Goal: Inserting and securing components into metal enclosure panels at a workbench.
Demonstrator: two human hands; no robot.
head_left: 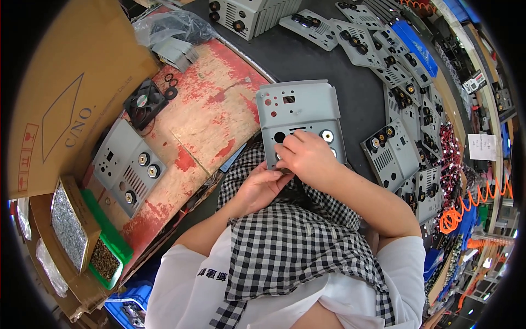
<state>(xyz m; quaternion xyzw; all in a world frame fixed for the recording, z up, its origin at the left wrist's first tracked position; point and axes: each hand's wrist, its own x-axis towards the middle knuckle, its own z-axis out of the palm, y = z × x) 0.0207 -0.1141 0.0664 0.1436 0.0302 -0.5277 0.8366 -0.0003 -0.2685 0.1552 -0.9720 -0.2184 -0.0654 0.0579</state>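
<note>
A grey bent sheet-metal panel (299,104) with round holes and slots stands tilted over my lap. My left hand (258,189) grips it at its lower left corner, thumb at the edge and the other fingers partly behind. On the panel's face, my right hand (309,158) is closed, its thumb and fingertips pinched together at the lower left holes. Whatever sits between those fingertips is hidden. Just right of these fingers, a brass-and-white threaded connector (327,136) is fitted in the panel. Another lies partly behind my right hand.
On the worn red table at left are a similar panel (130,170), a black fan (146,103), black rings (171,83) and a green bin (108,262) of small brass parts. A large carton (76,82) stands behind. Several fitted panels (390,151) crowd the dark bench at right.
</note>
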